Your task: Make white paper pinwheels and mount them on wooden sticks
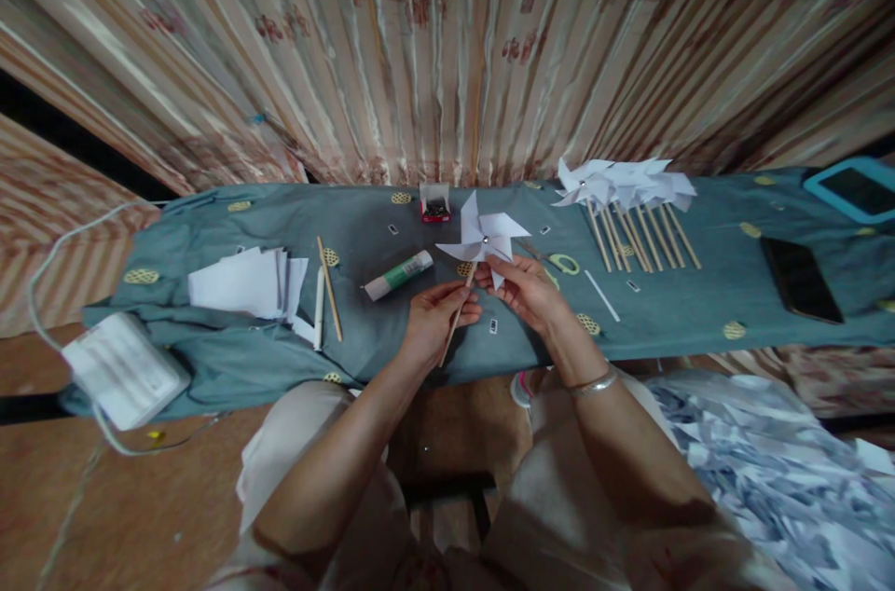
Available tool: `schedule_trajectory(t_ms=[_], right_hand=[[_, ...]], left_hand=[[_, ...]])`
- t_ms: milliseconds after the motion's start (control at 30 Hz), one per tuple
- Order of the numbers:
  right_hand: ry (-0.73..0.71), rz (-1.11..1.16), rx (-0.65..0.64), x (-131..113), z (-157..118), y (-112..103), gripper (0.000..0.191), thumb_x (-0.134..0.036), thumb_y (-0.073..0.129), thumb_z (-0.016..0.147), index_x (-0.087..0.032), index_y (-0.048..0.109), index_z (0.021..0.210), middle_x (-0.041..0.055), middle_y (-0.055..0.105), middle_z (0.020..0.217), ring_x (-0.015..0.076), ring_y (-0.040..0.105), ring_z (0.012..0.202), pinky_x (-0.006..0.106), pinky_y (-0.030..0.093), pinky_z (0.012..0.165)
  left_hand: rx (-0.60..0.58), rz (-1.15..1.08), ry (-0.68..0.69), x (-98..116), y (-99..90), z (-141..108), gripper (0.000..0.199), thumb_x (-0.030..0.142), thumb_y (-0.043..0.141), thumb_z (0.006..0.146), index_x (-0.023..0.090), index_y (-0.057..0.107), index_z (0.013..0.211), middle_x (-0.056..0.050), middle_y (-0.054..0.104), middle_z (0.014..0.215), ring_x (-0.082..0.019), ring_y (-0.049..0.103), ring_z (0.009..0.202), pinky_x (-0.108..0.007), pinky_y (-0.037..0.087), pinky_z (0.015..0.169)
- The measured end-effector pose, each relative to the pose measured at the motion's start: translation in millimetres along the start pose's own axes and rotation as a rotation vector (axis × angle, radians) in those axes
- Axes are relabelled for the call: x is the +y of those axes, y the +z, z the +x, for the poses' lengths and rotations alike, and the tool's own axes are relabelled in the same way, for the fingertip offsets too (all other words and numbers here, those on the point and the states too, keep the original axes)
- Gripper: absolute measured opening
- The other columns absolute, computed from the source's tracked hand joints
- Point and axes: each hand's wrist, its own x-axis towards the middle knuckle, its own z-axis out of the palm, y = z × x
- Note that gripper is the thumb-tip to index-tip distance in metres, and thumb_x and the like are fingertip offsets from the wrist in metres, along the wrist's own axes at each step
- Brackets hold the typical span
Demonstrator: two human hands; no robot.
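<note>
A white paper pinwheel [484, 239] with a shiny pin at its centre is held over the middle of the table. Its wooden stick [456, 322] slants down toward me, pinched in the fingers of my left hand [434, 316]. My right hand [526, 291] grips the pinwheel at its lower right blade, thumb on the paper. Just beyond stands a small open red box [434, 203] of dark metal pins. A green and white glue stick [398, 275] lies left of my hands. Scissors with green handles [563, 264] rest partly hidden behind my right hand.
Several finished pinwheels [629, 184] lie in a row at the back right. A phone [801, 280] and a blue-framed device [854, 190] are farther right. Paper sheets [238, 285], a loose stick [330, 288] and a white box with a cable [126, 371] sit left. Paper scraps [783, 470] fill the lower right.
</note>
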Motion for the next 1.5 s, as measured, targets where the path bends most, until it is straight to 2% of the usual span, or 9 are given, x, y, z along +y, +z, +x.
schedule_trajectory(t_ms=[133, 333, 667, 833, 1067, 1500], right_hand=[[0.000, -0.063, -0.006, 6, -4, -2, 0.041, -0.049, 0.090, 0.052, -0.018, 0.074, 0.073, 0.0021, 0.076, 0.069, 0.0074, 0.065, 0.057, 0.016, 0.050, 0.055], [-0.037, -0.220, -0.085, 20, -18, 7, 0.044, -0.057, 0.086, 0.052, -0.019, 0.074, 0.070, -0.0019, 0.073, 0.065, 0.0062, 0.063, 0.057, 0.017, 0.047, 0.057], [-0.021, -0.193, -0.120, 32, -26, 14, 0.049, -0.064, 0.080, 0.058, -0.018, 0.073, 0.073, 0.0013, 0.073, 0.067, 0.0085, 0.064, 0.060, 0.019, 0.047, 0.059], [-0.047, -0.263, -0.118, 40, -38, 26, 0.047, -0.062, 0.082, 0.057, -0.018, 0.071, 0.070, 0.0016, 0.074, 0.068, 0.0089, 0.064, 0.060, 0.021, 0.047, 0.060], [-0.132, -0.295, -0.104, 59, -51, 39, 0.042, -0.058, 0.083, 0.055, -0.021, 0.066, 0.065, -0.0042, 0.064, 0.053, 0.0092, 0.054, 0.050, 0.024, 0.044, 0.055], [-0.219, -0.369, -0.026, 69, -63, 33, 0.038, -0.056, 0.080, 0.064, -0.022, 0.064, 0.065, -0.0025, 0.064, 0.057, 0.0119, 0.054, 0.053, 0.027, 0.044, 0.058]], left_hand=[[0.012, -0.031, 0.018, 3, -1.6, 1, 0.004, 0.009, 0.074, 0.075, 0.009, 0.071, 0.076, -0.004, 0.070, 0.062, -0.010, 0.063, 0.049, -0.021, 0.054, 0.056], [-0.020, -0.091, 0.053, 8, -4.8, 1, 0.004, 0.009, 0.074, 0.075, 0.010, 0.072, 0.078, -0.004, 0.071, 0.065, -0.008, 0.064, 0.054, -0.019, 0.054, 0.059], [-0.002, -0.195, 0.062, 19, -2.5, -7, 0.007, 0.005, 0.069, 0.077, 0.010, 0.072, 0.075, -0.002, 0.069, 0.063, -0.005, 0.062, 0.054, -0.015, 0.051, 0.059], [0.005, -0.237, 0.091, 23, -3.5, -11, 0.007, 0.004, 0.069, 0.077, 0.010, 0.071, 0.075, -0.001, 0.069, 0.065, -0.006, 0.064, 0.059, -0.014, 0.051, 0.062], [0.002, -0.276, 0.081, 20, -4.6, -13, 0.006, 0.005, 0.069, 0.077, 0.011, 0.070, 0.076, 0.000, 0.070, 0.068, -0.004, 0.064, 0.060, -0.013, 0.051, 0.063], [-0.040, -0.209, 0.070, 14, -2.8, -16, 0.009, 0.012, 0.075, 0.073, 0.012, 0.071, 0.081, -0.001, 0.071, 0.072, -0.007, 0.064, 0.064, -0.019, 0.052, 0.071]])
